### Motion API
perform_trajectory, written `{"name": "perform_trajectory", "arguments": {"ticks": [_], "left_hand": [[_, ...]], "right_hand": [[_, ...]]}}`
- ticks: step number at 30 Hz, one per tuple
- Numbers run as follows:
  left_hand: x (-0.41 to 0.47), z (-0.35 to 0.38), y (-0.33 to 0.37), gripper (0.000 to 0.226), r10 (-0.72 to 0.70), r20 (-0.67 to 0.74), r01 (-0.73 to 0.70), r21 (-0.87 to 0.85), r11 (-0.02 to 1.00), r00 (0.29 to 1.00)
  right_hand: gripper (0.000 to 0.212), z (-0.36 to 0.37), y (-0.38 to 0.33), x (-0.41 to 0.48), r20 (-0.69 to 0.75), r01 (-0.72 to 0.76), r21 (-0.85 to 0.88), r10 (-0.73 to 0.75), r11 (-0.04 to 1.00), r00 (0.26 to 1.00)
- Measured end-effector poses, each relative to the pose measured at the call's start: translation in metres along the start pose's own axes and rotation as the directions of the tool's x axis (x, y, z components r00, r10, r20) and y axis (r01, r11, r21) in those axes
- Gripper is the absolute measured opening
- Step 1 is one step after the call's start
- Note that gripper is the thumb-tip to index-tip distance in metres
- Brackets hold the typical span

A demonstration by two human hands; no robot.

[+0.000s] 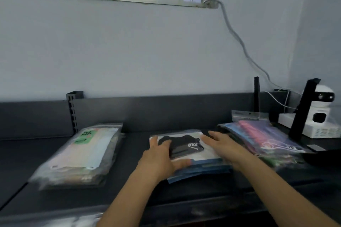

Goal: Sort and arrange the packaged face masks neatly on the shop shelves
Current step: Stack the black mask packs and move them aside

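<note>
L hand (159, 156), R hand (223, 146) cover black-mask pack (186, 146) edges; print blurry.

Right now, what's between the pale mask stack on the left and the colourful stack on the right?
In the head view, a stack topped by a black mask packet lies there, with the left hand and right hand resting on it.
</note>
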State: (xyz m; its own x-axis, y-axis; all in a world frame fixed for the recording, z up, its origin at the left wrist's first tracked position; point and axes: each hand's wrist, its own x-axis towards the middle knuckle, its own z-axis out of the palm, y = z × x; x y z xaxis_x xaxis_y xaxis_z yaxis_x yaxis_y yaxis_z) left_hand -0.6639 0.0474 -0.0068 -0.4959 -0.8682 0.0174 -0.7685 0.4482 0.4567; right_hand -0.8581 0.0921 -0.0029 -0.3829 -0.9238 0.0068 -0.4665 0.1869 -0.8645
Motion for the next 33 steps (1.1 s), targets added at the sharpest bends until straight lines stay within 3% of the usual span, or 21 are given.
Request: {"name": "perform_trajectory", "arguments": {"ticks": [4, 10, 18, 24, 28, 33], "left_hand": [[-0.004, 0.009, 0.007, 0.106, 0.028, 0.124, -0.034, 0.052, 0.998, 0.992], [-0.002, 0.007, 0.005, 0.085, 0.078, 0.158, -0.094, 0.097, 0.991, 0.984], [0.001, 0.01, -0.018, 0.072, 0.15, 0.089, -0.16, 0.12, 0.98, 0.985], [-0.018, 0.01, -0.023, 0.077, 0.205, 0.013, -0.205, 0.11, 0.973, 0.979], [-0.035, -0.003, -0.034, 0.07, 0.26, -0.01, -0.256, 0.141, 0.956, 0.965], [-0.064, -0.016, -0.057, 0.064, 0.31, -0.062, -0.296, 0.171, 0.94, 0.949]], "right_hand": [[0.082, 0.001, 0.004, 0.001, 0.067, 0.013, 0.024, -0.015, 1.0, 0.998], [0.088, 0.009, 0.009, 0.0, -0.011, 0.028, -0.096, -0.029, 0.995, 1.0], [0.08, 0.019, 0.004, -0.008, -0.037, 0.029, -0.153, -0.035, 0.988, 0.999], [0.076, 0.027, 0.0, -0.022, -0.122, 0.001, -0.257, -0.033, 0.966, 0.992], [0.071, 0.036, -0.008, -0.038, -0.219, -0.02, -0.384, -0.07, 0.923, 0.973], [0.067, 0.063, -0.019, -0.06, -0.235, 0.025, -0.444, -0.143, 0.896, 0.961]]}}
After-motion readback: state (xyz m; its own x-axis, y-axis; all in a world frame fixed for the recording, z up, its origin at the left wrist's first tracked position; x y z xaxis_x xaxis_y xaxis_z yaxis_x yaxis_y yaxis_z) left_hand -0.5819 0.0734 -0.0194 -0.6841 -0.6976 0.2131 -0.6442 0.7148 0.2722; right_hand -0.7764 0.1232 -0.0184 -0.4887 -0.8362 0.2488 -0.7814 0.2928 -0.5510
